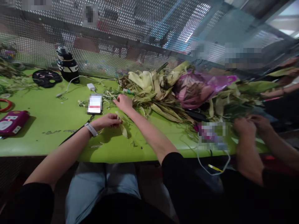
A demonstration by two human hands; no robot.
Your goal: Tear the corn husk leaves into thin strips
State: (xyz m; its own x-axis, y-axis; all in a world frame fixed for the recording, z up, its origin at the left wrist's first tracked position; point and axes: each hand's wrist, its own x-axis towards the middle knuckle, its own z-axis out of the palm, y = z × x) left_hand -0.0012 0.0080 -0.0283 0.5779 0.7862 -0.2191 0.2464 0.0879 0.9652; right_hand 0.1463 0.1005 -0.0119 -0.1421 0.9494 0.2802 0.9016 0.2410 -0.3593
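Note:
My left hand [109,120], with a pale watch on its wrist, is closed in a pinch on a strip of corn husk [124,131], which hangs down over the green tabletop [70,137]. Just above and to the right, my right hand [123,104] is at the edge of a small heap of shredded green strips [111,95]. Its fingers are curled in, and what they hold, if anything, is hidden. A phone [95,104] with a lit screen lies left of this heap.
Corn husks [156,87] pile up behind my right hand, beside a pink plastic bag [192,90]. A dark bottle [67,65], a black mask-like piece [46,77], a white cable [67,87] and a magenta device [14,123] occupy the left. Another person's hands [252,124] work at the right.

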